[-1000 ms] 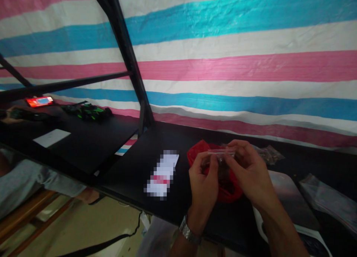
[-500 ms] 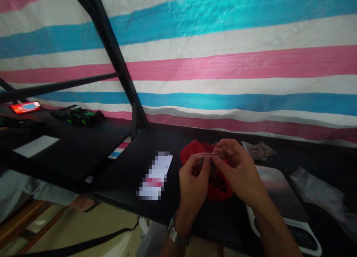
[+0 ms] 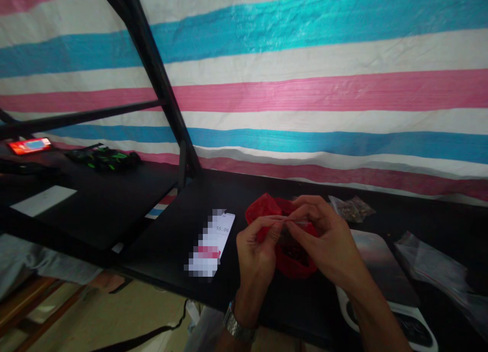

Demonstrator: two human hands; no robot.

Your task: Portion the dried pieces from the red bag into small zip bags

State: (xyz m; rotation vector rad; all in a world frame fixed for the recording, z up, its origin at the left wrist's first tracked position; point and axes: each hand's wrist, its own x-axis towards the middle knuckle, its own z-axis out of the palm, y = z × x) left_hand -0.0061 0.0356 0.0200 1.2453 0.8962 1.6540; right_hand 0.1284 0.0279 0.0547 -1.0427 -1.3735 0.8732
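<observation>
Clear zip bag [image 3: 300, 222] over red basket [image 3: 263, 207], edge pinched in fingertips of left hand [image 3: 257, 253] and right hand [image 3: 330, 242]; seal unclear. Filled bags [image 3: 349, 209] behind scale [image 3: 385, 265] look done; flat bags [image 3: 430, 260] right of it seem unused.

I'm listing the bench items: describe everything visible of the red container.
The red container looks like plastic, with a rounded near side and a raised corner at far left. Its top is open, showing small dark pieces inside. It sits on the black table, between the phone and the scale. The left hand and right hand are in front, hiding its middle; whether they touch it cannot be told.
</observation>
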